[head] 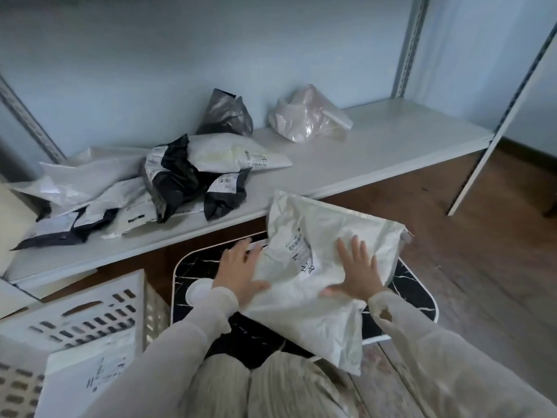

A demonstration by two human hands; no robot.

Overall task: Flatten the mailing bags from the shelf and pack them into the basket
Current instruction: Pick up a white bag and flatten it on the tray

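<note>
White mailing bag (313, 267), lower centre: thin, crinkly, probably light and slippery.
Left hand (238, 273) and right hand (355, 273) press it, fingers spread flat; grip its edges.

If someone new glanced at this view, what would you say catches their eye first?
Most likely the big crumpled white mailing bag in the centre, pressed flat onto a small black marbled table by the left hand and right hand, fingers spread. Next, the jumbled pile of black and white bags on the white shelf behind, and the slotted white basket at lower left, already holding a labelled bag.
</note>
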